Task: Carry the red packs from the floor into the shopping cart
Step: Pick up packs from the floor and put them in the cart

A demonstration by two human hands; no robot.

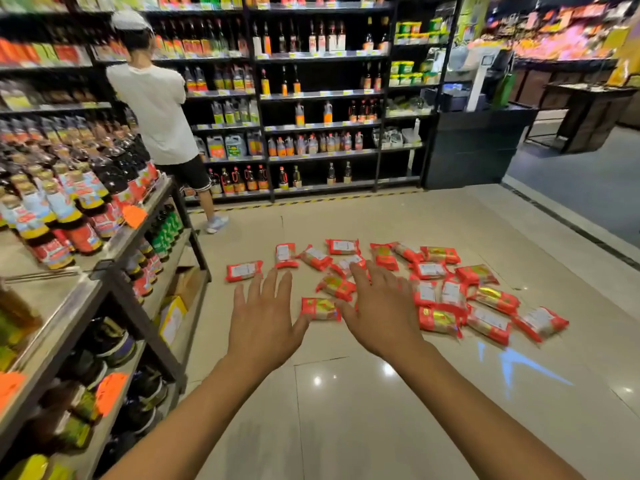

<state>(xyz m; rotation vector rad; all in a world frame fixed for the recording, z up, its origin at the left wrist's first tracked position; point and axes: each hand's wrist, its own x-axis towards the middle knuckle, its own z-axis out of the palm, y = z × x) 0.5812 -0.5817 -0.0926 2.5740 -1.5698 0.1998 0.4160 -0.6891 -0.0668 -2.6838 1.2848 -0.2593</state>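
Left hand: I see my left hand (263, 320) stretched forward, palm down, fingers straight and spread, holding nothing.
Right hand: my right hand (377, 313) is posed the same way, splayed and empty.
Red packs: the red packs (488, 322) lie flat and scattered on the floor ahead, their long axes pointing every way; the nearest pack (320, 309) lies crosswise between my thumbs.
Floor: glossy beige tiled floor (381, 410).
Room: shop aisle, with a bottle rack (69, 306) on my left and a person in a white shirt (156, 109) at the back shelves (322, 95).

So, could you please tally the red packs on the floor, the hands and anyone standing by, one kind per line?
Red packs: 18 in view; the right hand may hide more.
Hands: 2, left hand and right hand, both open and empty.
Person standing by: 1.
Total: 21.
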